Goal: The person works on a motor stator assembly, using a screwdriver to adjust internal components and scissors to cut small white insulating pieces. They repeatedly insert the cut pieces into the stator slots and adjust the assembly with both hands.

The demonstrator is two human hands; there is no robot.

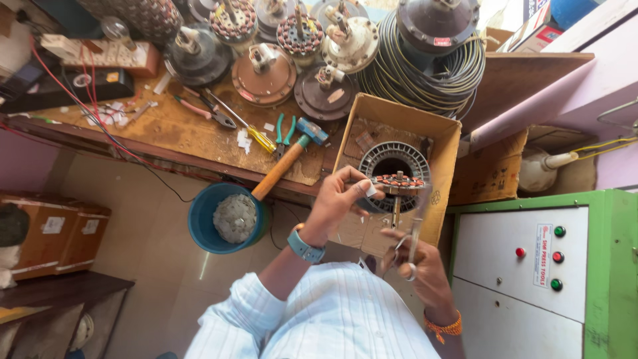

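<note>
Head view is showing a hammer (287,161) lying on the workbench (166,133) at left, then the left hand (339,199) pinching the rim of a wound stator (397,183) above a cardboard box (425,126). Copper coils are already filling its slots; trimming seems unfinished. Its shaft is pointing down toward the right hand (415,262), whose fingers are closing around scissors (411,242).

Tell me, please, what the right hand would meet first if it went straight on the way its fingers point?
The right hand points up the picture, so its scissors-like tool would probably first meet the stator in the left hand. Past that sits the cardboard box, though depth is hard to judge.
</note>
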